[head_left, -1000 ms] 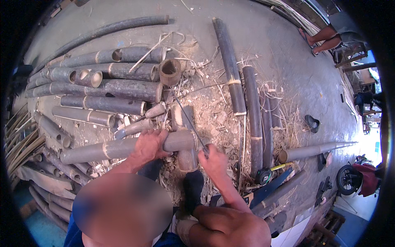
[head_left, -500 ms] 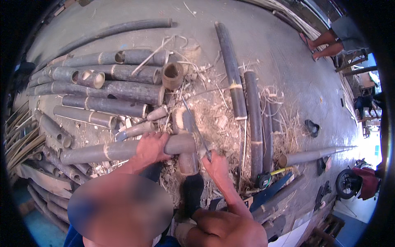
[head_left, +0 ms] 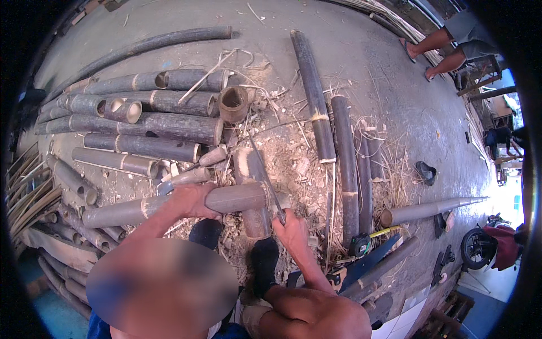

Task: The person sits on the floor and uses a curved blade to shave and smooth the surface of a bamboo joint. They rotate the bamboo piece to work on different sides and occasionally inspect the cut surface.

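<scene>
My left hand (head_left: 191, 200) grips a grey bamboo pole (head_left: 237, 198) that lies crosswise over a short upright-lying bamboo block (head_left: 252, 192). My right hand (head_left: 289, 227) is closed on the handle of a long thin blade (head_left: 261, 164), a saw or knife; its edge rests across the pole near the pole's right end and points away from me. Chips and shavings cover the ground around the cut. My dark-shod foot (head_left: 264, 265) stands just below the block.
Several cut bamboo lengths (head_left: 169, 127) are stacked at the left, more long poles (head_left: 344, 158) lie at the right, and a short ring piece (head_left: 233, 103) sits behind. A tape measure (head_left: 359, 244) lies near my right arm. A person's legs (head_left: 440, 51) show at the far right.
The blade has swung from lying low along the pole to reaching farther away from me. My right hand shifted slightly to the right. The left hand kept its hold on the pole.
</scene>
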Tool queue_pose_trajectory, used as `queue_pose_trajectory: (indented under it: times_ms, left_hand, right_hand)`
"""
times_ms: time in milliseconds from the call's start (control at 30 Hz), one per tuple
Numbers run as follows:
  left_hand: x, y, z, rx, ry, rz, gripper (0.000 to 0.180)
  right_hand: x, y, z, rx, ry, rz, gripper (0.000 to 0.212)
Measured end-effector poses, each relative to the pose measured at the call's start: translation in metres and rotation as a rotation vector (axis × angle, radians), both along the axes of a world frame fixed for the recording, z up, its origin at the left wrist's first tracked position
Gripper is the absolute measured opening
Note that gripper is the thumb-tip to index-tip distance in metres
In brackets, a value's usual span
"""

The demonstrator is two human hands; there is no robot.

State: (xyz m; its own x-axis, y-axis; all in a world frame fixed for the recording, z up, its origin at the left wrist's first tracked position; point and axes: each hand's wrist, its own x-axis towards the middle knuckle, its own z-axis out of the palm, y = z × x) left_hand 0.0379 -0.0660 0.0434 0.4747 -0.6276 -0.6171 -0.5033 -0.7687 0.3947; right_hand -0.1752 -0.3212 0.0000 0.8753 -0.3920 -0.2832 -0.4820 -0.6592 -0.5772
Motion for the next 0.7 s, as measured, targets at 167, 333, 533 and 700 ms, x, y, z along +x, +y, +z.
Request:
queue_pose_trajectory:
  times_ms: [167, 333, 533, 700]
  left_hand:
    - [0.0, 0.018, -0.001, -0.09, -0.1, -0.062, 0.092]
    - [-0.014, 0.026, -0.01, -0.144, -0.271, -0.024, 0.09]
    - [-0.01, 0.024, -0.014, -0.159, -0.184, 0.022, 0.087]
    - [-0.004, 0.021, -0.012, -0.169, -0.154, 0.02, 0.083]
  right_hand:
    - [-0.024, 0.001, 0.001, 0.011, -0.101, -0.065, 0.02]
    - [-0.015, 0.004, 0.022, 0.006, -0.204, -0.036, 0.019]
    - [0.01, 0.013, 0.05, 0.093, -0.422, -0.02, 0.02]
    - [0.028, 0.02, 0.044, -0.12, -0.171, 0.081, 0.022]
